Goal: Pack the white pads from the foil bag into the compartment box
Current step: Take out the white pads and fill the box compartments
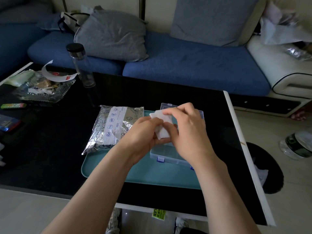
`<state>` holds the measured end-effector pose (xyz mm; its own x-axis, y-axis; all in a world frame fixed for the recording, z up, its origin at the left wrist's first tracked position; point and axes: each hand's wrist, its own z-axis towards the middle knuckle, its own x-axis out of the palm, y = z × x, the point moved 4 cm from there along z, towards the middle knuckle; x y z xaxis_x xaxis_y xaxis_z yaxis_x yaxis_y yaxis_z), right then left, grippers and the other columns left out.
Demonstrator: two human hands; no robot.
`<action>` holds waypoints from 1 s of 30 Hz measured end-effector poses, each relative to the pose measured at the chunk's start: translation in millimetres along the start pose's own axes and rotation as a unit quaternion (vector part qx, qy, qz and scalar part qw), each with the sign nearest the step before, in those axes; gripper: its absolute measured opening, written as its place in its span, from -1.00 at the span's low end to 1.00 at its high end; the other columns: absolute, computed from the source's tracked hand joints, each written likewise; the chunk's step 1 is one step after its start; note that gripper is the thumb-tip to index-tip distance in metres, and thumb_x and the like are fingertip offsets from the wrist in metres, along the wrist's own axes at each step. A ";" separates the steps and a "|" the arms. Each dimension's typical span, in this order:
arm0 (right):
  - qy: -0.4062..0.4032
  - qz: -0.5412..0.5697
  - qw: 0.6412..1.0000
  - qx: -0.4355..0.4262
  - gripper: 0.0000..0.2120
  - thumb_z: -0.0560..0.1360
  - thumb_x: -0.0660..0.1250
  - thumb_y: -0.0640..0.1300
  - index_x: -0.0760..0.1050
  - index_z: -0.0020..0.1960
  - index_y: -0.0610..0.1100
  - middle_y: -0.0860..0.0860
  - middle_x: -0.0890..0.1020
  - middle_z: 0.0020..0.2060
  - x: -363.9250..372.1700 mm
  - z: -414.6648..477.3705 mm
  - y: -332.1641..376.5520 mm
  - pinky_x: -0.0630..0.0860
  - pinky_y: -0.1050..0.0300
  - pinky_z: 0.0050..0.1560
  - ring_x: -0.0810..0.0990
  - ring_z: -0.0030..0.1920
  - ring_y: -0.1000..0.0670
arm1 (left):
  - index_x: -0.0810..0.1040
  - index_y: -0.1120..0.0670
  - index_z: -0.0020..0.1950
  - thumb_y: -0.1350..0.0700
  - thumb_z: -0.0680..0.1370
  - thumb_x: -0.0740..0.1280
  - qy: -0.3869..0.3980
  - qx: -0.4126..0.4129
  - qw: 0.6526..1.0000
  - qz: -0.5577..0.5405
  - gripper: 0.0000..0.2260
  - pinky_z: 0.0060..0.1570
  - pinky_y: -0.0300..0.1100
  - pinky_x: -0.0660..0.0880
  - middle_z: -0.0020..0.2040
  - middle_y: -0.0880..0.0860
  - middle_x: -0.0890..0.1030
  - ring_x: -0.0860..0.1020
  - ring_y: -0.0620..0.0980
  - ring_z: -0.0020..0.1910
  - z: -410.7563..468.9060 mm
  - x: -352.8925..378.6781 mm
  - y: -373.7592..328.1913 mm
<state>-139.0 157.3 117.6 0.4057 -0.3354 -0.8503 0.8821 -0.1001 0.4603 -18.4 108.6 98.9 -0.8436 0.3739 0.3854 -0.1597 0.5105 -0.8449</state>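
Both my hands hold white pads (162, 124) above the clear compartment box (168, 155). My left hand (143, 137) grips the pads from below and the left. My right hand (187, 127) pinches the top pad at its upper edge. The box with blue latches sits on a teal tray (118, 168), largely hidden under my hands; its open lid (166, 106) stands behind. The silver foil bag (111, 127) with a white label lies on the tray's left part, its mouth toward my left hand.
The tray rests on a black glass table (50, 141) with a white right edge. A clear bottle with a black cap (81, 65) and a glass dish of clutter (42, 88) stand at the back left. A blue sofa (185, 65) runs behind.
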 end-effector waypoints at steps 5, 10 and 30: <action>-0.001 0.063 0.998 -0.008 -0.65 0.55 0.54 -0.13 0.66 0.32 -0.06 0.05 0.62 0.11 -0.9 1.9 -0.4 0.58 -0.05 0.17 0.61 0.10 -0.01 | 0.59 0.27 0.23 0.04 0.76 0.21 -0.020 -0.016 1.000 0.008 -0.68 0.05 0.09 0.70 -0.02 0.19 0.76 0.75 0.06 -0.04 0.2 -5.9 -0.3; -0.056 0.092 0.994 -0.029 -0.77 0.44 0.63 -0.20 0.75 0.08 -0.08 0.05 0.70 0.01 -4.8 1.1 2.2 0.62 0.06 0.05 0.66 -0.01 0.03 | 0.58 0.27 0.25 0.08 0.75 0.22 -0.041 -0.024 0.999 0.010 -0.71 0.14 0.23 0.66 0.04 0.27 0.74 0.73 0.22 0.11 0.7 -10.3 -1.7; -0.006 0.205 0.978 0.027 -0.78 0.59 0.48 -0.23 0.72 0.15 0.04 0.18 0.70 -0.11 -13.6 3.1 -3.9 0.52 0.36 -0.12 0.65 -0.06 0.19 | 0.61 0.14 0.30 0.08 0.78 0.13 0.028 -0.006 0.991 0.131 -0.71 -0.08 -0.07 0.69 0.11 0.23 0.73 0.73 0.25 0.04 -3.1 -16.2 -3.7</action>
<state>-148.8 159.4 128.1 0.7198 -0.3687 -0.5882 0.6315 -0.0039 0.7753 -2.6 103.0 96.9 -0.8256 0.5372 0.1728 0.0681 0.3988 -0.9145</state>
